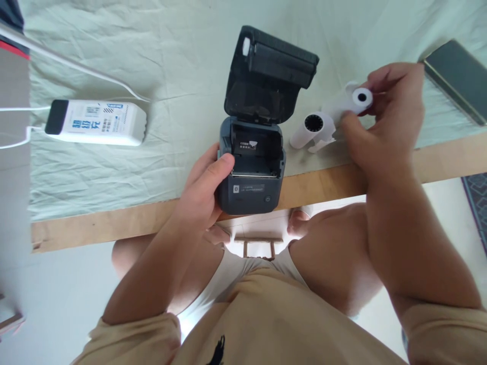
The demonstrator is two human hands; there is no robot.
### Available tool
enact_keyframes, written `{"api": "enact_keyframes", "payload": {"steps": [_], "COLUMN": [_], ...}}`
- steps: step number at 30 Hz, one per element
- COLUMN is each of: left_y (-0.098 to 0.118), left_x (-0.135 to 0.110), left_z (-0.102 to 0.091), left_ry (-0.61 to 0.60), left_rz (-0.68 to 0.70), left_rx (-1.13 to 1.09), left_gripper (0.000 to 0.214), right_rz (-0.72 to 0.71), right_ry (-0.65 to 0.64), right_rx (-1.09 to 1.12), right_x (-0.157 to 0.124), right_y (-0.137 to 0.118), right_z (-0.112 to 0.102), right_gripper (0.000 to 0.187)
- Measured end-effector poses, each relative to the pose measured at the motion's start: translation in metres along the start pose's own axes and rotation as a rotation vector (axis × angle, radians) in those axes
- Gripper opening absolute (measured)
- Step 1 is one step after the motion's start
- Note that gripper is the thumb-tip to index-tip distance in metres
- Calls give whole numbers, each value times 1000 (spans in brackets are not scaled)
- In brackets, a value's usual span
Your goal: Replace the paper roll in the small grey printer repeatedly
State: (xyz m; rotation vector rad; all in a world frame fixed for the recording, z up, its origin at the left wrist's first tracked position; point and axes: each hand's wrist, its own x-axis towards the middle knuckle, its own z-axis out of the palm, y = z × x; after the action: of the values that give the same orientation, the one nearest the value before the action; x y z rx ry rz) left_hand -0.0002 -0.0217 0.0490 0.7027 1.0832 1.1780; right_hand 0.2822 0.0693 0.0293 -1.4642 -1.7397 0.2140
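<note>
My left hand grips the left side of a dark label printer, thumb on its top edge. The printer's lid stands swung up, and its paper bay shows bare apart from a small printed sticker. Over to the right, my right hand has its fingers closed around a small white paper roll with a dark core hole; some fingertips are hidden behind it. Between that roll and the printer, another white paper roll lies on the cloth, its loose end partly unwound and torn-edged.
A white charger block with blue print and white cables lies on the left of the pale green cloth. At the far right rests a dark phone-like slab. The table's wooden edge runs along the front, above my legs.
</note>
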Motion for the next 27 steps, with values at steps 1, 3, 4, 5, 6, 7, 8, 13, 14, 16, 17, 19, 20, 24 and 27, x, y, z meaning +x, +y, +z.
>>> {"api": "enact_keyframes", "payload": {"steps": [1,3,4,5,6,7,8,13,14,16,17,19,20,24,27], "left_y": [0,0,-1,-1,-1,-2,-3,-5,-5,-4,-3,-2,-2,-2,-5], "left_x": [0,0,1,1,1,2,2,2,1,0,0,-1,-1,1,3], "left_z": [0,0,0,0,0,0,0,-1,-1,0,1,2,3,2,0], "left_ry": [1,-1,-9,-19,-31,-45,-58,-94,-89,-67,-55,-45,-44,-48,-55], "left_rz": [4,3,1,-6,-8,-7,1,42,38,33,32,23,18,-3,5], "left_rx": [-11,-44,-67,-90,-113,-137,-161,-215,-210,-202,-201,-189,-181,-163,-179], "left_gripper": [28,27,28,29,30,30,29,23,23,23,24,27,29,32,27], "right_rz": [-16,-21,-10,4,19,27,26,-19,-13,1,-1,-21,-34,-25,46], "right_ry": [-5,-8,-5,-2,-2,-3,-7,-66,-73,-79,-88,-125,-142,-138,-82], "right_rx": [4,-58,-96,-118,-118,-104,-85,-112,-112,-96,-95,-118,-137,-165,-170], "right_x": [0,0,1,1,1,0,0,-3,-3,-3,-3,-3,-3,-1,3], "right_y": [1,2,3,3,3,4,4,8,9,12,13,13,13,12,17], "right_z": [0,-2,-2,-3,-3,-3,-3,-4,-5,-6,-7,-8,-9,-4,2], "right_gripper": [51,53,52,52,53,54,56,58,60,64,66,71,70,68,60]}}
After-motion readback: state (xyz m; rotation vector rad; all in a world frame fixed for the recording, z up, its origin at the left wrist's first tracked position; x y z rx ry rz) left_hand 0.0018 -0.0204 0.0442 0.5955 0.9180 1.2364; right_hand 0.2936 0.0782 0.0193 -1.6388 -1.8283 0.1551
